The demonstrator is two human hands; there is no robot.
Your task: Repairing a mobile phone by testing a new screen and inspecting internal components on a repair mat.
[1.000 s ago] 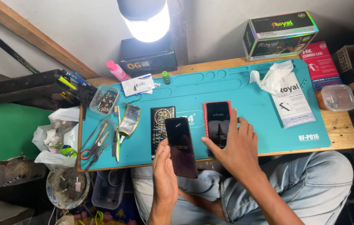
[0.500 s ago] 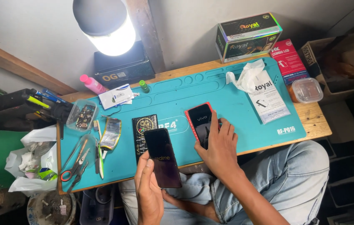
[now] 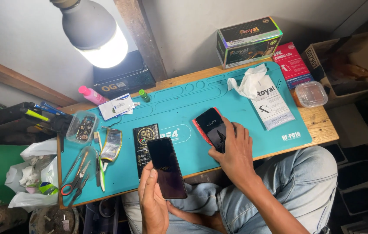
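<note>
My left hand (image 3: pixel 152 203) is curled around the lower end of a dark phone (image 3: pixel 167 168), thumb along its left edge, fingers wrapped behind and mostly hidden. The phone is held face up over the near edge of the teal work mat (image 3: pixel 179 108), its top overlapping a black card with a gold round print (image 3: pixel 144 143) lying flat on the mat. Screen is dark and glossy, faint marking near the middle, hard to read.

My right hand (image 3: pixel 234 151) rests on a second phone (image 3: pixel 212 127) lying on the mat, fingers loosely bent over its lower right part, thumb at its near edge. I can't tell whether it's gripping or just touching. This phone has a black front, with a red edge showing on its left side; its lower end is covered by the hand.

Left of the mat centre: scissors (image 3: pixel 72 184), tweezers and thin tools, partly overlapping and hard to separate, plus a clear lidded tub of small parts (image 3: pixel 81 127). Top right: crumpled white tissue (image 3: pixel 248 82) on a white packet (image 3: pixel 273 104). A bright lamp bulb (image 3: pixel 95 37) hangs above, cut off by the top of the frame. My forearms and jeans fill the bottom edge.
</note>
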